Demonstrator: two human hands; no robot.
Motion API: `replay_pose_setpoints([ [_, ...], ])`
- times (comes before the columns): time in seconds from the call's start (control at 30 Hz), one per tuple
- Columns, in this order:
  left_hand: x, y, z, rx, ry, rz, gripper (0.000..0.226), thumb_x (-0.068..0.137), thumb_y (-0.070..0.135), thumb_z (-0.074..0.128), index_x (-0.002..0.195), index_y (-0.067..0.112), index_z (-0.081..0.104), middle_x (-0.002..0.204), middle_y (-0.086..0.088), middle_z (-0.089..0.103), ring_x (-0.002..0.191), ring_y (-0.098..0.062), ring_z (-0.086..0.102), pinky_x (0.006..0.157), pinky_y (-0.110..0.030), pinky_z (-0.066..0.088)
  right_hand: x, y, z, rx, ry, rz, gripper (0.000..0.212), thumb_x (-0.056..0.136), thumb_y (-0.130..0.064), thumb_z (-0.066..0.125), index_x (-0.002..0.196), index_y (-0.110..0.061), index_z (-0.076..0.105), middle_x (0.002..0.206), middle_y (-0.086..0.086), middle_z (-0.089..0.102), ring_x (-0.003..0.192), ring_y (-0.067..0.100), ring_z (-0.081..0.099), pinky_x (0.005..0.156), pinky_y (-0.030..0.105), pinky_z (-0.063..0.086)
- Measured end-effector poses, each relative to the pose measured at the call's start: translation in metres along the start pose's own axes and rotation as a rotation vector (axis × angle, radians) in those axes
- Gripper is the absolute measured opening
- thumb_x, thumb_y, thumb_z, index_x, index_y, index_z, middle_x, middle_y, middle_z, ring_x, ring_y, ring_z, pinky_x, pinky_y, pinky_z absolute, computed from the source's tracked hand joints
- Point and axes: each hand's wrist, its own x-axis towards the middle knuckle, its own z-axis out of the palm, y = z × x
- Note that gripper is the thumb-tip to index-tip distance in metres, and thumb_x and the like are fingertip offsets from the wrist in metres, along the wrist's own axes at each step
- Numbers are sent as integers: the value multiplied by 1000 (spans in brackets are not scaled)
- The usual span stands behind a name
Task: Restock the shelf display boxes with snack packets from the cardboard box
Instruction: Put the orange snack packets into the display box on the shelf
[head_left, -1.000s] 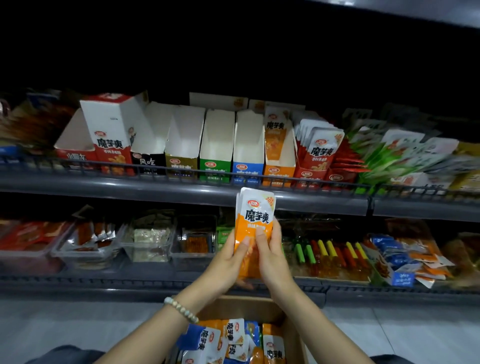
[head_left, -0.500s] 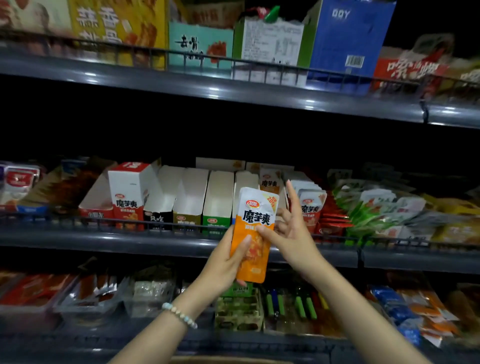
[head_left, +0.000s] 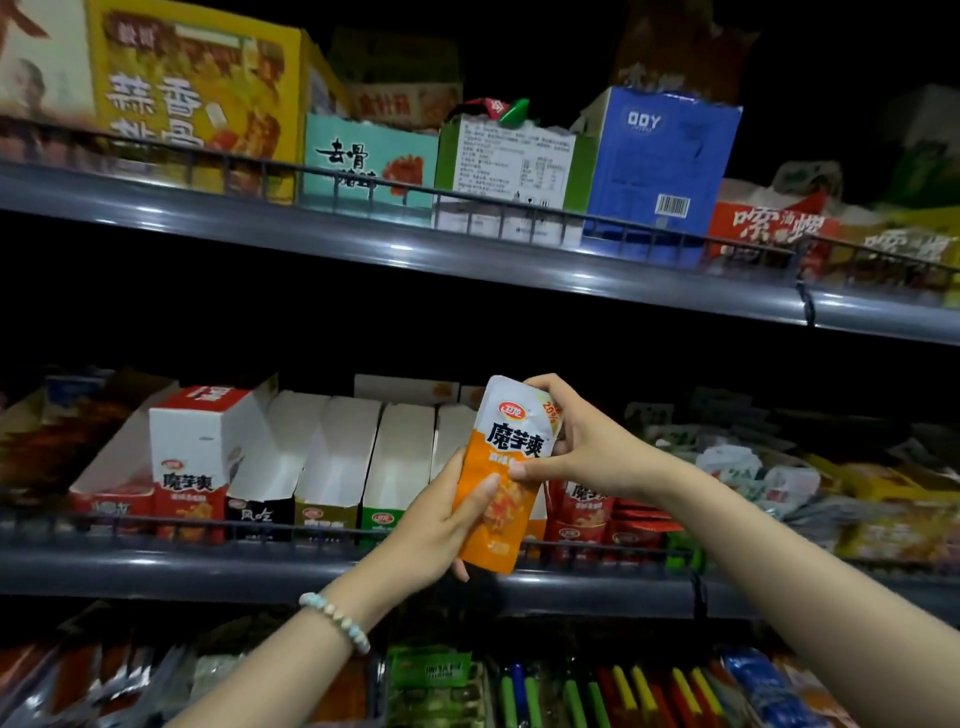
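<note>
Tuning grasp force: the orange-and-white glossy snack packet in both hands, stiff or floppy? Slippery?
Probably floppy: the orange-and-white glossy snack packet looks curved between the left hand and right hand. Likely light; fingers alone hold it up. Its sheen hints at slipperiness.

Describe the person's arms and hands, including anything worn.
Both forearms are bare, with no sleeves or gloves in view. At the wrist of the left hand sits a bracelet of small pale round beads, whitish to light blue. The right hand and its wrist show no ring, watch or band.
</note>
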Motion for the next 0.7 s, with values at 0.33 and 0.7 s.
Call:
replay_pose_setpoints([
  [0.33, 68, -61, -20, 538, 276, -106, 53, 95, 55, 32, 144, 33, 28, 147, 6, 37, 133, -13, 37, 107, -32, 33, 57, 62, -35, -29, 281, 67, 72, 73, -7, 78, 130, -15, 35, 117, 9, 63, 97, 20, 68, 82, 41, 58],
  [0.7, 110, -113, -15, 976, 230, -65, 115, 53, 93, -9, 152, 35, 3, 161, 6, 1, 147, -16, -13, 111, -36, -23, 116, 96, -50, -333, 287, 33, 80, 78, -5, 74, 143, -15, 29, 123, -3, 47, 114, 4, 43, 84, 3, 36],
])
